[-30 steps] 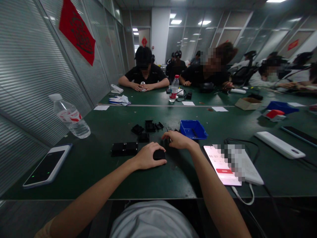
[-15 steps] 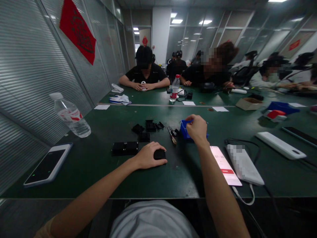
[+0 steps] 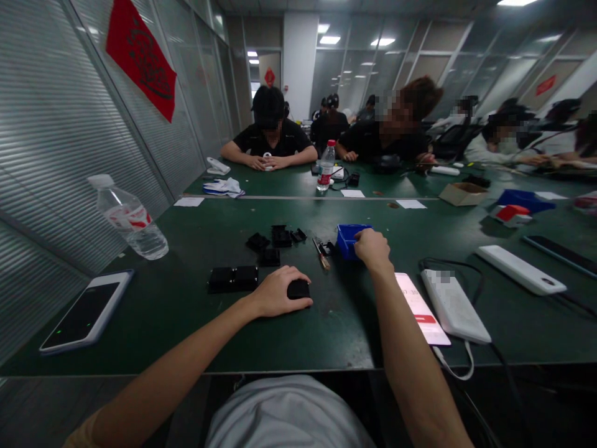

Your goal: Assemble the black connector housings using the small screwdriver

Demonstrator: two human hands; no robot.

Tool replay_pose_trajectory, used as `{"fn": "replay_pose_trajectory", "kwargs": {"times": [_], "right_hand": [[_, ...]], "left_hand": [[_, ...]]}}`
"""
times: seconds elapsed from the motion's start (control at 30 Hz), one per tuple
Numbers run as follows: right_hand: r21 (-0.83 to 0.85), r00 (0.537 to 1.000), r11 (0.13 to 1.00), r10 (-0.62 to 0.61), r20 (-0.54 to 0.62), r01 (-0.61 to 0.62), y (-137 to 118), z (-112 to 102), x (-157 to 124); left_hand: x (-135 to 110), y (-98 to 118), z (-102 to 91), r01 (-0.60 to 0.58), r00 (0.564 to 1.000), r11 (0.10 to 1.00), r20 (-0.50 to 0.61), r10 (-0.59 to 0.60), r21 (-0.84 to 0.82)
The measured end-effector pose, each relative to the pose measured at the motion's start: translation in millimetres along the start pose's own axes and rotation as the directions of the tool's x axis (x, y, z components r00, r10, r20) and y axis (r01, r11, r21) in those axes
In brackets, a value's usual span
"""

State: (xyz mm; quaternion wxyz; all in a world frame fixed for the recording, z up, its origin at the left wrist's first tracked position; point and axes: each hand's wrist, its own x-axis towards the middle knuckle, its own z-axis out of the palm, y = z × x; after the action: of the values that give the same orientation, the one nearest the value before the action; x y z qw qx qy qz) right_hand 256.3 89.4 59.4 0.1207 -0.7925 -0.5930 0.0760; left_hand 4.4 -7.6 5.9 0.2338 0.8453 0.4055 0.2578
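Observation:
My left hand (image 3: 275, 291) rests on the green table (image 3: 186, 311) with its fingers curled round a small black part (image 3: 298, 289). My right hand (image 3: 372, 249) is reaching into a small blue bin (image 3: 347, 239); its fingers are bent down inside and hidden. A screwdriver (image 3: 321, 254) lies just left of the bin. Several black parts (image 3: 275, 239) sit further back, and a flat black block (image 3: 233, 278) lies left of my left hand.
A water bottle (image 3: 128, 218) and a phone (image 3: 81, 314) lie at the left. A lit phone (image 3: 422, 308) and a white power bank (image 3: 454, 305) with cables lie at the right. People sit at the far table.
My right hand left the spot by the screwdriver, rose to the blue bin and has now lowered into it. My left hand has stayed on the black part.

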Motion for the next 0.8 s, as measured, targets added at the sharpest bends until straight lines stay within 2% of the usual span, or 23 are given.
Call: {"fn": "replay_pose_trajectory", "kwargs": {"times": [0.23, 0.6, 0.8], "right_hand": [[-0.047, 0.998, 0.998, -0.039, 0.045, 0.042, -1.6, 13.1, 3.4], [-0.073, 0.995, 0.997, -0.017, 0.1, 0.025, -4.4, 9.1, 4.5], [-0.104, 0.988, 0.992, -0.052, 0.146, 0.068, -2.9, 11.0, 8.3]], "left_hand": [[0.4, 0.9, -0.1, -0.01, 1.0, 1.0, -0.008, 0.01, -0.003], [0.4, -1.6, 2.1, -0.016, 1.0, 1.0, -0.01, 0.016, 0.003], [0.0, 0.3, 0.4, -0.012, 1.0, 1.0, -0.007, 0.012, 0.007]]}}
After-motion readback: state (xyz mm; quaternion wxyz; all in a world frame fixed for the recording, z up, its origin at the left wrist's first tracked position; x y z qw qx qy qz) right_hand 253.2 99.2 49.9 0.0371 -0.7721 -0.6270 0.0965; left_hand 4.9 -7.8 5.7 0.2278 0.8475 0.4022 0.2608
